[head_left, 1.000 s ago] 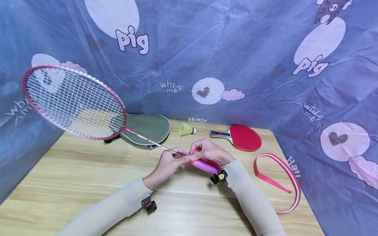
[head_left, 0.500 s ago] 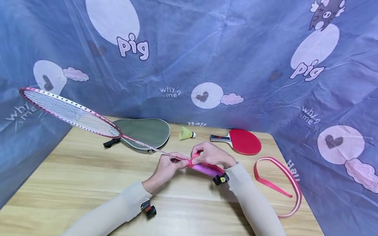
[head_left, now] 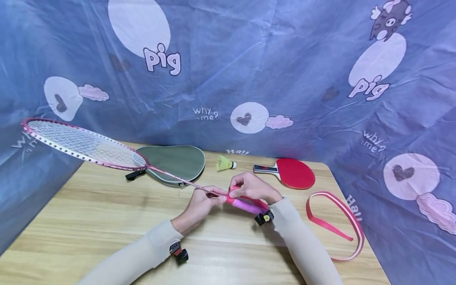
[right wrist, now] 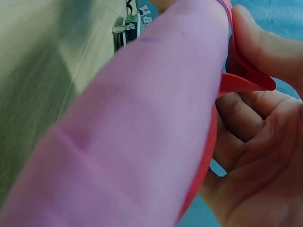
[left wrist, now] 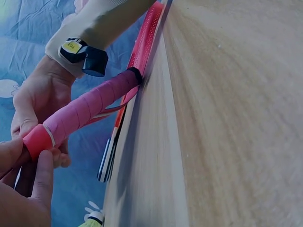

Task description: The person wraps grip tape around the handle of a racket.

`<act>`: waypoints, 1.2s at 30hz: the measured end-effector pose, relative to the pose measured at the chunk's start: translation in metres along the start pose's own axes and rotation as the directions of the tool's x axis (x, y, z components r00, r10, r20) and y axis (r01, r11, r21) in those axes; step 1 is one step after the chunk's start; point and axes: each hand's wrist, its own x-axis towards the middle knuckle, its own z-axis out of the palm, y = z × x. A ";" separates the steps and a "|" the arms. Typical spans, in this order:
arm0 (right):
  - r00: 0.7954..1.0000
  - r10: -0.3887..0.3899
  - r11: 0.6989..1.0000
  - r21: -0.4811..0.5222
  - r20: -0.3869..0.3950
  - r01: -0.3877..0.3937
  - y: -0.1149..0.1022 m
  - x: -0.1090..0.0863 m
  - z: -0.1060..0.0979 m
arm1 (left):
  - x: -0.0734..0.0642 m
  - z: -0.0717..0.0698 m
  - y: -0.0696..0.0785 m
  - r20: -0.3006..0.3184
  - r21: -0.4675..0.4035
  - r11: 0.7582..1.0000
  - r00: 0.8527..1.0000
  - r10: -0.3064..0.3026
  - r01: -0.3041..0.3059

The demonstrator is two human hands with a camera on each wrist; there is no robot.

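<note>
A badminton racket [head_left: 167, 173] is held over the table, its strung head at far left and its handle to the right. My left hand [head_left: 199, 206] grips the shaft just above the handle. Pink-purple wrap covers the handle [left wrist: 90, 104], and a coral-red band [left wrist: 38, 141] circles its upper end. With thumb and finger, my right hand [head_left: 253, 186] pinches a strip of red tape [right wrist: 246, 84] at that end. The rest of the strip trails along the handle's side in the right wrist view. Some right-hand fingers are hidden behind the handle in the left wrist view.
On the table [head_left: 107, 229] lie a green zipped case [head_left: 178, 160], a yellow shuttlecock [head_left: 224, 163] and a red table tennis paddle [head_left: 296, 174] at the back. A looped red-and-white strip [head_left: 350, 209] lies at right. Blue patterned cloth [head_left: 213, 59] hangs behind.
The racket has rolled about its shaft, its head going from broadside through nearly edge-on to a shallow tilt and sinking lower in view. Both hands stay near the handle's upper end.
</note>
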 end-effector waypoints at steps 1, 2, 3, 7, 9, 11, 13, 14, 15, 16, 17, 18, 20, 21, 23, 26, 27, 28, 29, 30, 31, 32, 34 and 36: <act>1.000 -0.005 1.000 0.010 0.003 0.005 0.001 0.000 0.000 | 0.000 0.000 0.000 0.008 -0.001 1.000 1.000 0.003 -0.003; 1.000 -0.008 1.000 0.019 0.005 0.008 0.002 0.000 0.000 | 0.000 0.000 -0.001 0.016 -0.003 1.000 1.000 0.007 -0.007; 1.000 -0.008 1.000 0.030 0.008 0.008 0.002 0.000 0.000 | 0.001 -0.001 -0.001 0.023 -0.006 1.000 1.000 0.008 -0.008; 1.000 0.001 0.997 0.074 0.026 -0.003 0.005 0.001 0.001 | 0.002 -0.001 -0.001 0.031 -0.015 1.000 1.000 -0.006 0.007; 0.999 0.012 0.995 0.102 0.038 -0.016 0.006 0.002 0.002 | 0.002 -0.001 -0.001 0.032 -0.019 1.000 0.999 -0.012 0.012; 0.999 0.018 0.992 0.122 0.046 -0.023 0.006 0.002 0.003 | 0.002 -0.002 -0.002 0.038 -0.028 0.999 0.999 -0.016 0.017; 0.999 0.022 0.990 0.138 0.050 -0.029 0.006 0.001 0.004 | 0.002 -0.003 -0.002 0.051 -0.037 0.999 0.999 -0.014 0.016; 0.998 0.025 0.988 0.151 0.052 -0.032 0.005 0.001 0.004 | 0.002 -0.003 -0.002 0.061 -0.043 0.999 0.998 -0.011 0.014; 0.998 0.024 0.987 0.157 0.053 -0.032 0.005 0.001 0.004 | 0.002 -0.003 -0.002 0.070 -0.045 0.999 0.998 -0.005 0.009; 0.998 0.021 0.986 0.161 0.053 -0.029 0.005 0.001 0.004 | 0.003 -0.004 -0.001 0.079 -0.049 0.999 0.997 0.002 0.002; 0.999 0.016 0.985 0.169 0.051 -0.024 0.006 0.001 0.004 | 0.003 -0.004 0.000 0.086 -0.050 0.999 0.996 0.009 -0.004; 0.999 0.009 0.984 0.178 0.050 -0.018 0.007 0.002 0.004 | 0.003 -0.004 0.001 0.093 -0.054 0.998 0.996 0.016 -0.011; 0.999 -0.009 0.981 0.195 0.039 0.001 0.007 0.002 0.003 | 0.004 -0.003 0.003 0.095 -0.055 0.998 0.995 0.028 -0.023; 0.999 -0.019 0.980 0.201 0.032 0.013 0.008 0.002 0.002 | 0.004 -0.003 0.003 0.093 -0.053 0.998 0.995 0.032 -0.027; 0.999 -0.037 0.978 0.208 0.014 0.033 0.008 0.001 0.000 | 0.004 -0.002 0.004 0.086 -0.043 0.999 0.996 0.031 -0.027; 0.999 -0.032 0.984 0.176 -0.002 0.032 0.005 -0.001 -0.003 | 0.005 0.000 0.003 0.079 -0.051 0.999 0.997 0.015 -0.011; 1.000 -0.027 0.987 0.161 -0.004 0.027 0.004 -0.002 -0.004 | 0.005 0.001 0.003 0.078 -0.061 0.998 0.997 0.008 -0.003; 1.000 -0.023 0.990 0.139 -0.005 0.023 0.003 -0.003 -0.004 | 0.006 0.002 0.002 0.075 -0.075 0.997 0.997 0.000 0.006; 1.000 -0.021 0.993 0.113 -0.004 0.021 0.002 -0.003 -0.005 | 0.006 0.003 0.002 0.073 -0.094 0.995 0.997 -0.010 0.017; 1.000 -0.023 0.996 0.090 0.000 0.023 0.001 -0.004 -0.005 | 0.006 0.004 0.001 0.071 -0.116 0.993 0.997 -0.018 0.026; 1.000 -0.025 0.997 0.069 0.003 0.025 -0.001 -0.005 -0.006 | 0.006 0.005 0.001 0.066 -0.133 0.991 0.998 -0.025 0.034; 1.000 -0.029 0.999 0.046 0.005 0.029 -0.002 -0.006 -0.006 | 0.006 0.006 0.001 0.061 -0.151 0.988 0.998 -0.031 0.040; 0.999 -0.034 0.999 0.021 0.018 0.034 -0.003 -0.007 -0.007 | 0.005 0.009 0.000 0.061 -0.169 0.984 0.997 -0.045 0.055; 0.999 -0.024 1.000 0.004 0.039 0.024 -0.003 -0.010 -0.009 | 0.005 0.012 -0.001 0.072 -0.174 0.982 0.996 -0.058 0.070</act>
